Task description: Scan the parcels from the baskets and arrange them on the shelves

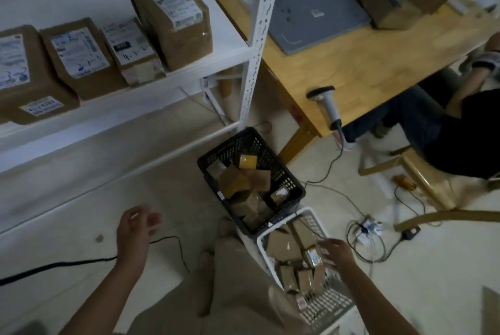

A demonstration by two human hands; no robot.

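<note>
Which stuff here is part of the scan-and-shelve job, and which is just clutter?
Job: black basket, white basket, loose parcels, shelved parcels, shelf, scanner, right hand reaching into the white basket.
Lying about: laptop, power strip, chair, floor cable.

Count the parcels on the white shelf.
4, side by side: leftmost parcel, second parcel, third parcel, tall parcel by the post. More may lie beyond the frame's left edge.

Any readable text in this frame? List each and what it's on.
"4-3-2", handwritten and only roughly legible: label on the small parcel on the shelf.
Printed labels on the other parcels: too blurred to read.
Nothing else is legible.
</note>
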